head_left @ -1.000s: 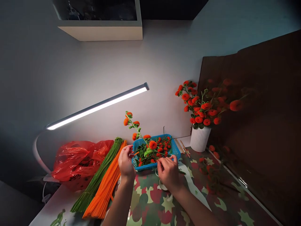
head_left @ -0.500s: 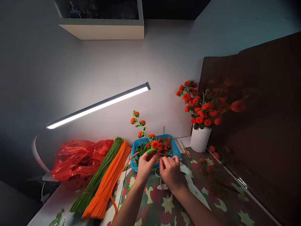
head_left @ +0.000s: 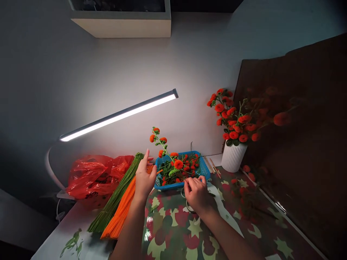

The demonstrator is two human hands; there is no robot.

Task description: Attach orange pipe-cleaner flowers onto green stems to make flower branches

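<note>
- Patterned bench [head_left: 168, 231] beneath a lit lamp [head_left: 119, 115].
- Person's right hand [head_left: 195, 191]: pinches flower sprig [head_left: 178, 164]; steadiness advisable.
- Left hand [head_left: 144, 177]: spread wide beside orange strip [head_left: 160, 171]; even tension should help.

Basket [head_left: 168, 187]: before you, on the tabletop [head_left: 173, 231].
Flower spray [head_left: 174, 155]: from your right hand [head_left: 195, 191] it leans to left, over the basket.
Bundles [head_left: 116, 194]: left of the basket, side by side.
Bag [head_left: 94, 175]: left of the bundles.
Sticks [head_left: 215, 168]: between the basket and the vase [head_left: 233, 158], which stands at right.
</note>
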